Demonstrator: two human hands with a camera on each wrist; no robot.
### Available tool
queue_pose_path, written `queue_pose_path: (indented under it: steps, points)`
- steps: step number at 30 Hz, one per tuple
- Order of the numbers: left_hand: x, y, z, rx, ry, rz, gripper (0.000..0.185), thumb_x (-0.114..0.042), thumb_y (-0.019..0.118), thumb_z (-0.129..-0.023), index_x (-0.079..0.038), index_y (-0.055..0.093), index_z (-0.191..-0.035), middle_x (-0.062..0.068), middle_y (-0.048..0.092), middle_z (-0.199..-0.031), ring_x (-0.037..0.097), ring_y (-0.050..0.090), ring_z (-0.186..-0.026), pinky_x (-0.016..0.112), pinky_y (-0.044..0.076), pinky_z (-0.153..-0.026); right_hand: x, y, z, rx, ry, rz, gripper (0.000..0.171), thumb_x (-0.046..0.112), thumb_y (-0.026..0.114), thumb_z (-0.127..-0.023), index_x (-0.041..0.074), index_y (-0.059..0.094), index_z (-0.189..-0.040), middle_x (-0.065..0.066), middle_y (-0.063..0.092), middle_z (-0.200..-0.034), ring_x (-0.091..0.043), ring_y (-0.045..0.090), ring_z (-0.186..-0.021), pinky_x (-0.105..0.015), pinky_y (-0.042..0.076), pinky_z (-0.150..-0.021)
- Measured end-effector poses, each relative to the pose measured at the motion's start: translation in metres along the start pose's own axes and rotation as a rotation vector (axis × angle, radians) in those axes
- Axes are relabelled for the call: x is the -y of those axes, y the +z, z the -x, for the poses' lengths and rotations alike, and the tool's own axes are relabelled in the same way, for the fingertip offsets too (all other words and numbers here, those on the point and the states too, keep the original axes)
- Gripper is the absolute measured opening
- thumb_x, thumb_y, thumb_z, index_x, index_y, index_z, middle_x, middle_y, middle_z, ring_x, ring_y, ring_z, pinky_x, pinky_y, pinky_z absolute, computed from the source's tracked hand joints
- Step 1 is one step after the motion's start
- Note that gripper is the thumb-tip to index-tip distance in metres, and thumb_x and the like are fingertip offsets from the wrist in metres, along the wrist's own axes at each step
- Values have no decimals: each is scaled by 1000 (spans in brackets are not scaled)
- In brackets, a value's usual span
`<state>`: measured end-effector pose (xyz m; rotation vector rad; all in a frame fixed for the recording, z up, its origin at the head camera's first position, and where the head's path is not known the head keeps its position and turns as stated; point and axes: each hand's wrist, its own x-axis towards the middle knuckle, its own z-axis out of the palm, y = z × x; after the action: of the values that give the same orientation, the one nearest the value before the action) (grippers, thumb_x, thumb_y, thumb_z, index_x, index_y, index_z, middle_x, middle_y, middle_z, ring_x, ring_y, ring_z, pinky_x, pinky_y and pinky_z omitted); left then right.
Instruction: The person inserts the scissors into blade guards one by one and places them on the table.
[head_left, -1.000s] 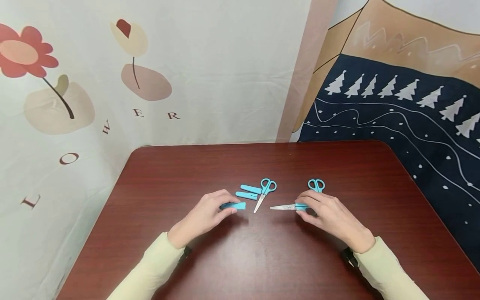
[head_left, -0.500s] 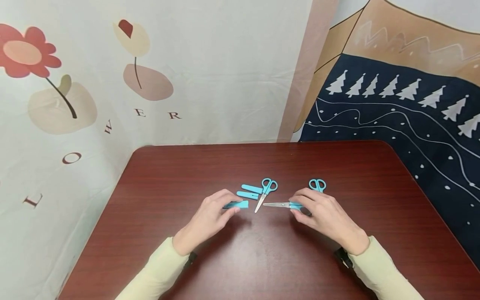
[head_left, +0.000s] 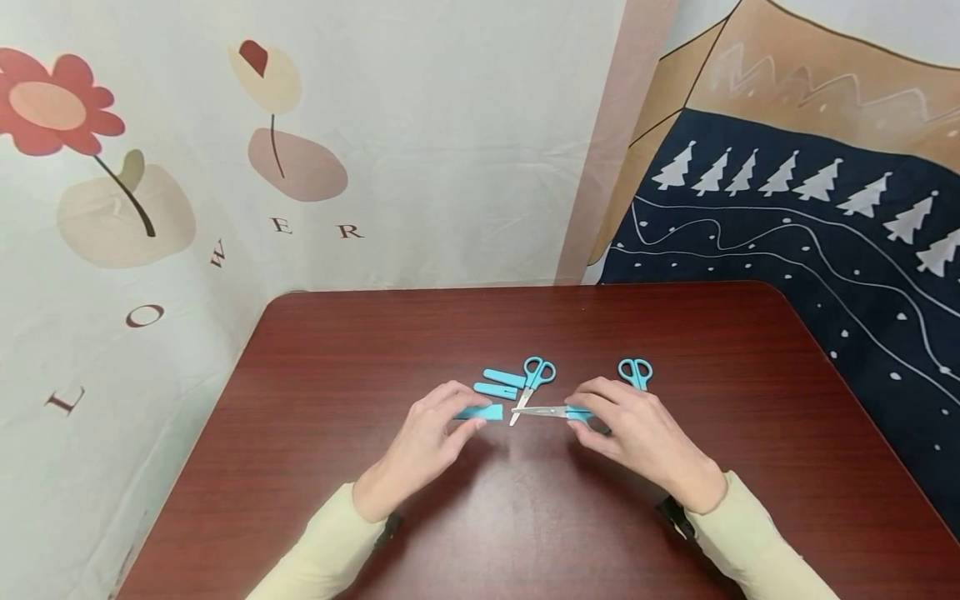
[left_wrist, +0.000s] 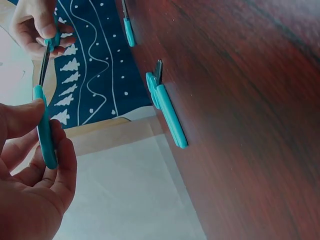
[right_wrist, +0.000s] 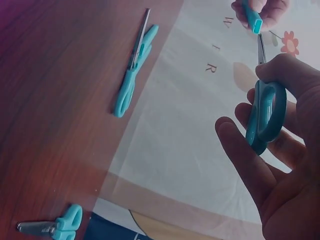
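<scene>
1. My left hand (head_left: 427, 433): fingers and thumb pinch a small teal plastic blade cover (head_left: 481, 412), held just above the dark red-brown wooden table (head_left: 375, 350), its open end facing right. In the left wrist view the cover (left_wrist: 45, 130) sits between thumb and fingertips.
2. My right hand (head_left: 637, 433): fingers curl round the teal handles of a pair of small steel-bladed scissors (head_left: 551, 412). The blades are closed and point left, the tip just beside the cover's mouth; I cannot tell whether it has entered. In the right wrist view the handle loops (right_wrist: 265, 115) lie against my fingers.
3. Held scissors and cover: lined up end to end between my two hands, near the table's middle.
4. Second pair of teal-handled scissors (head_left: 529, 385): lying flat just behind the held pair, blades pointing toward me.
5. Two loose teal blade covers (head_left: 498, 384): side by side, touching the second pair's left side.
6. Third pair of teal scissors (head_left: 634, 371): behind my right hand, handles showing, blades hidden by the hand.
</scene>
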<state>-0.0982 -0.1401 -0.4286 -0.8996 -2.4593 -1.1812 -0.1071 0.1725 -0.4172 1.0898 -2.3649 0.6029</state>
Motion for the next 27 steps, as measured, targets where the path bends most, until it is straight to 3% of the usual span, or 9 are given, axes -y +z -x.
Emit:
queue_pose_path:
  steps: [15,27]
  points:
    - [-5,2,1,-49,21,52,24,0,80,-88,-9,76,-110,-2,67,-105,15,67,-97,16,57,-75,5,4,-4,19,-2,-40,29,12,86,-79,10,75,-105,3,69,-102,-8,65,-82,-24,57,-67]
    - [-6,5,1,-67,26,62,24,0,81,-88,-8,76,-110,-1,67,-105,16,68,-96,17,57,-74,8,6,-6,6,-12,-23,28,13,86,-79,11,76,-105,4,69,-102,-9,65,-83,-26,57,-68]
